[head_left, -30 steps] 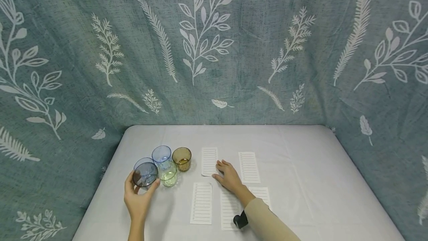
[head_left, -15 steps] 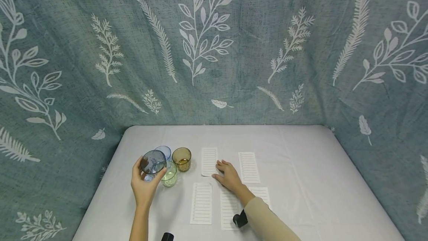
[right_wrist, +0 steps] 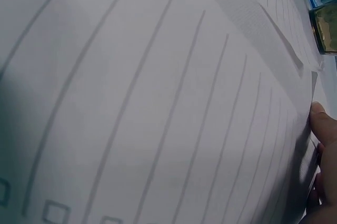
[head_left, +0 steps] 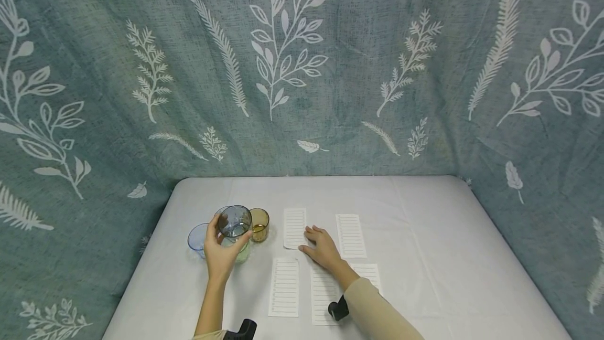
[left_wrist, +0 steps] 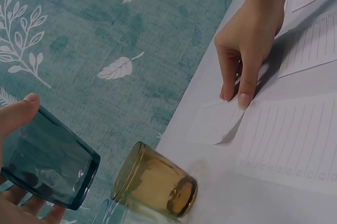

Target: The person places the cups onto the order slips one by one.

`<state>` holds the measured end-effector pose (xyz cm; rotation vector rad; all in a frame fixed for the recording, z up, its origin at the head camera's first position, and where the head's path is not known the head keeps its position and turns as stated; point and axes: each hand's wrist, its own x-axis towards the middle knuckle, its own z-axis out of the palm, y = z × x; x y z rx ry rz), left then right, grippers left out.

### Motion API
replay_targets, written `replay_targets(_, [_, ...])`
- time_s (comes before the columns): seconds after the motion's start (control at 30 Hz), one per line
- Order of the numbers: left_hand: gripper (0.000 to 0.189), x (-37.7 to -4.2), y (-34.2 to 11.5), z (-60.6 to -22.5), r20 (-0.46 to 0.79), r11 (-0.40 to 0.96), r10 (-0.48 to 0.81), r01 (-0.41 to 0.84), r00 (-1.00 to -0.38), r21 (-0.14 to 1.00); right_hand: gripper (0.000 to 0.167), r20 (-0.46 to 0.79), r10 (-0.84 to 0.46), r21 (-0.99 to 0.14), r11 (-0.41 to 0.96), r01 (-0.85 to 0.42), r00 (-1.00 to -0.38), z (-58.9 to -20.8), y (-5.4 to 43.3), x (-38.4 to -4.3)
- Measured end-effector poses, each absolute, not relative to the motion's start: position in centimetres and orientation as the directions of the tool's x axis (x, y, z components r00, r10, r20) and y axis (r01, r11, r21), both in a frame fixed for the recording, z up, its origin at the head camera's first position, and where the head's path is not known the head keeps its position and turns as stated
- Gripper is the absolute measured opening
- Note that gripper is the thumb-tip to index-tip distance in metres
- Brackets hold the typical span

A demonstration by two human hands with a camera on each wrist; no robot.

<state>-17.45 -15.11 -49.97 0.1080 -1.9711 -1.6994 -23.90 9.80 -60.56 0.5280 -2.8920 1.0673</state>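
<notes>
My left hand (head_left: 220,258) grips a smoky blue tumbler (head_left: 235,222), thumb on one side and fingers on the other. It is held over the group of glasses, overlapping a light blue glass (head_left: 222,210) and a green glass (head_left: 244,254) in the head view. An amber glass (head_left: 261,224) stands just right of it, and another blue glass (head_left: 196,238) to the left. My right hand (head_left: 324,251) rests at the edge of the back-left lined paper sheet (head_left: 294,227). In the left wrist view its thumb and fingers touch that sheet (left_wrist: 210,124), whose edge curls up slightly.
More lined sheets lie on the white-covered table (head_left: 424,256): one at the back right (head_left: 351,236), one at the front left (head_left: 283,288), and others partly under the right forearm (head_left: 324,303). A teal leaf-patterned cloth (head_left: 330,93) hangs behind the table.
My left hand has carried the smoky blue tumbler right and away from me, uncovering the left blue glass and covering the one behind. The right hand has stayed in place.
</notes>
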Motion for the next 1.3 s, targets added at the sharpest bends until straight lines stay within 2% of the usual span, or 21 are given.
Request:
replay_targets(0.23, [0.084, -18.7, -13.5, -50.3, 0.291, 0.183, -0.335, 0.241, -0.896, 0.953, 0.052, 0.124, -0.309, -0.645, 0.697, -0.314, -0.943, -60.5, 9.9, -23.9])
replay_targets(0.53, [0.081, -21.2, -11.2, -50.4, 0.308, 0.159, -0.244, 0.275, -0.920, 0.948, 0.052, 0.110, -0.293, -0.654, 0.698, -0.291, -0.950, -60.3, 9.7, -23.8])
replay_targets(1.03, [0.083, -24.8, -8.3, -51.2, 0.262, 0.177, -0.164, 0.233, -0.951, 0.956, 0.049, 0.179, -0.307, -0.617, 0.705, -0.350, -0.935, -60.3, 9.7, -23.9])
replay_targets(1.17, [0.083, -25.7, -7.8, -51.9, 0.244, 0.203, -0.140, 0.214, -0.960, 0.956, 0.049, 0.180, -0.305, -0.627, 0.697, -0.348, -0.935, -60.4, 9.7, -24.0])
replay_targets(1.3, [0.082, -26.3, -7.1, -52.8, 0.247, 0.312, -0.144, 0.193, -0.958, 0.930, 0.050, 0.184, -0.309, -0.621, 0.699, -0.354, -0.933, -60.5, 9.7, -24.1])
